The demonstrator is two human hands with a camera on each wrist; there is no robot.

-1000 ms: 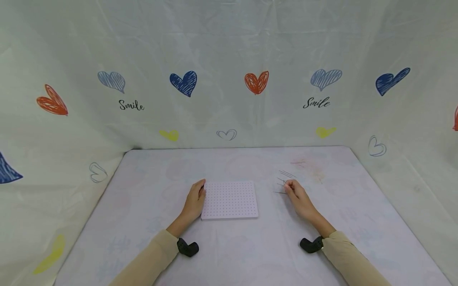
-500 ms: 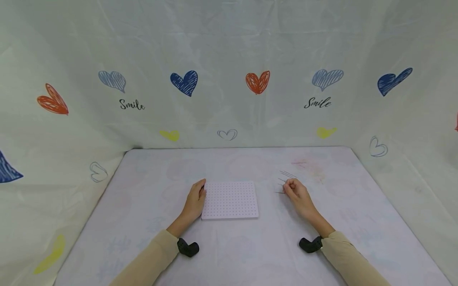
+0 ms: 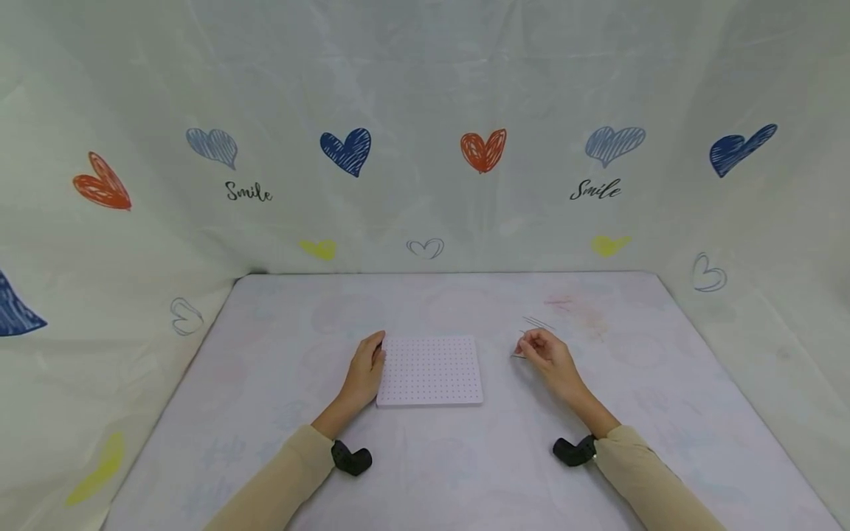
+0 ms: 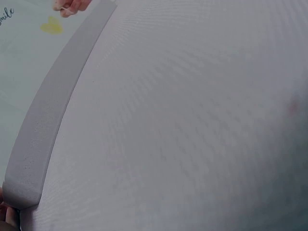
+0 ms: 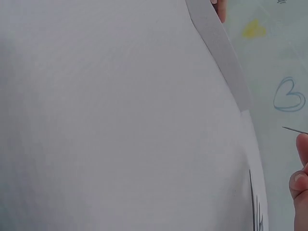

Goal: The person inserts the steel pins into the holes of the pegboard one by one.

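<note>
A flat white board with rows of small holes (image 3: pixel 432 372) sits on the table. My left hand (image 3: pixel 364 371) holds its left edge, and some fingertips (image 4: pixel 10 219) show at the board's corner in the left wrist view. To the board's right, my right hand (image 3: pixel 551 363) pinches a thin needle (image 5: pixel 292 129) between thumb and fingers, raised over the table. Its pointed end sticks out past the fingertips; the rest is hidden. Several similar dark needles (image 3: pixel 538 322) lie on the table beyond and below this hand, partly covered by it.
The table (image 3: pixel 458 472) has a pale, faintly patterned cover. A white curtain (image 3: pixel 412 74) printed with hearts encloses the back and sides. Black wrist devices (image 3: pixel 352 459) sit at both sleeves.
My right hand has drifted slightly left and up, its fingertips now over the nearer needle on the table. My left hand stays at the board's edge. The head view has shifted a little.
</note>
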